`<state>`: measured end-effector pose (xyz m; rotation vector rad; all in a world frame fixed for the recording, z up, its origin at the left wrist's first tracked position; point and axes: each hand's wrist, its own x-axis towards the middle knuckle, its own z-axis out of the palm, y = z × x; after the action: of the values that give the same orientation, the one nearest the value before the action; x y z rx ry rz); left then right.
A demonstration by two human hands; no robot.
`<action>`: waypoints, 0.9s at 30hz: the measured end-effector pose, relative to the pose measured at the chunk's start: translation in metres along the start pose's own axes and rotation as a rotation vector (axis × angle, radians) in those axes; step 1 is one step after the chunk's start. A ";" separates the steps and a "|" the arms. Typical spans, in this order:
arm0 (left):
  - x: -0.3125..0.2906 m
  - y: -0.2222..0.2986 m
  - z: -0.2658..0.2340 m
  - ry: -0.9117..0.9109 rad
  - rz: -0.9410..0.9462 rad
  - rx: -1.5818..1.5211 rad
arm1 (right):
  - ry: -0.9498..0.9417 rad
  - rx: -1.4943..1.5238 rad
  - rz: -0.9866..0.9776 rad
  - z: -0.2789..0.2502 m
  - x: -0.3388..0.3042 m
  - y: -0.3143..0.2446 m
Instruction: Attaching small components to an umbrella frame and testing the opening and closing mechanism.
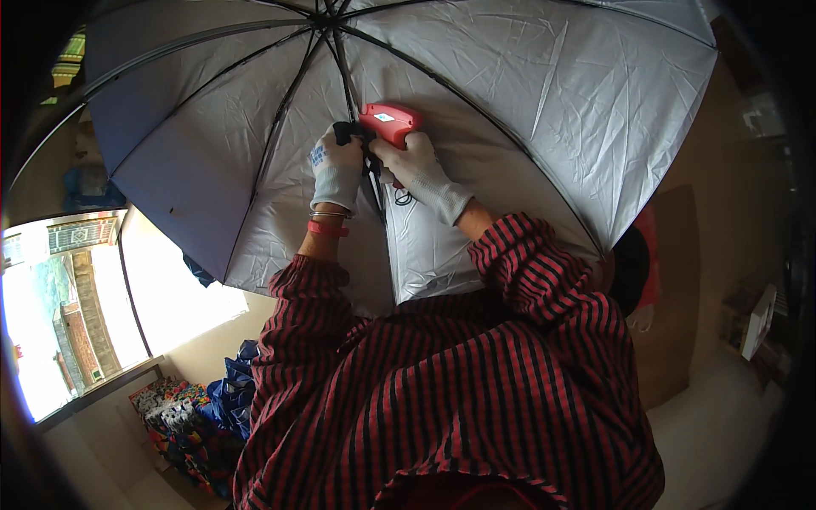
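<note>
An open umbrella (476,76) with a silver-grey inner side spreads in front of me, its black ribs meeting at a hub (324,23) near the top. My right hand (418,172), in a white knit glove, is closed round a red tagging gun (391,122) whose nose points left. Also gloved, my left hand (337,168) grips a black piece (345,132) at the umbrella's shaft, right beside the gun's nose. Whether that piece is handle or cloth I cannot tell. A thin dark loop (403,197) hangs below my right hand against the canopy.
A bright window (89,297) is at the left. Below it lie dark blue shiny cloth (234,393) and a multicoloured patterned heap (183,425). To the right, a round black thing (631,270) sits over something red, and a pale box (759,323) stands farther right.
</note>
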<state>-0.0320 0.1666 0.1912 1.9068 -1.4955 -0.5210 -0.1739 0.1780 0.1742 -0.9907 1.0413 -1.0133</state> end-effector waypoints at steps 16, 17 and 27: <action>0.008 -0.006 0.003 -0.039 -0.022 -0.002 | -0.300 -0.502 -0.696 -0.042 0.040 0.028; 0.008 -0.010 0.001 -0.035 -0.021 0.000 | -0.423 -0.239 -0.333 -0.039 0.041 0.026; 0.008 -0.010 -0.002 -0.113 -0.009 0.007 | -0.353 0.061 0.115 -0.012 0.063 0.022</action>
<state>-0.0208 0.1606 0.1864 1.9180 -1.5622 -0.6385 -0.1692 0.1206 0.1378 -1.0048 0.7609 -0.7384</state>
